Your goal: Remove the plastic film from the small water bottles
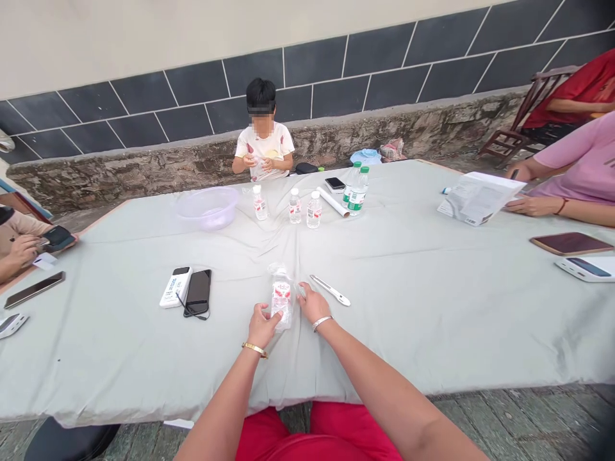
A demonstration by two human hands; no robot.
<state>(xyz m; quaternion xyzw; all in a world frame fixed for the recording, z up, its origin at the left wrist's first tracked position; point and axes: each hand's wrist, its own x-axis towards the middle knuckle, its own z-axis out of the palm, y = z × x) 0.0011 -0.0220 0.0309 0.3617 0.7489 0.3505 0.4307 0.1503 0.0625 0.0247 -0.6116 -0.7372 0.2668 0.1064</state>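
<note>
A small clear bottle (281, 293) with a red and white label lies on the cloth in front of me, loosely wrapped in clear plastic film (277, 269). My left hand (263, 325) grips its lower end, thumb pressed on the front. At the bottle's right side is my right hand (314, 302), its fingers curled together close to the film; whether they pinch the film's edge is too small to make out. Just beyond that hand lies a white utility knife (330, 290).
Three similar bottles (295, 206) stand farther back, between a purple basin (209, 208) and a film roll (334, 202). Two green-capped bottles (357, 190) stand behind. A power bank (175, 287) and phone (197, 292) lie left. People sit around the table (408, 307).
</note>
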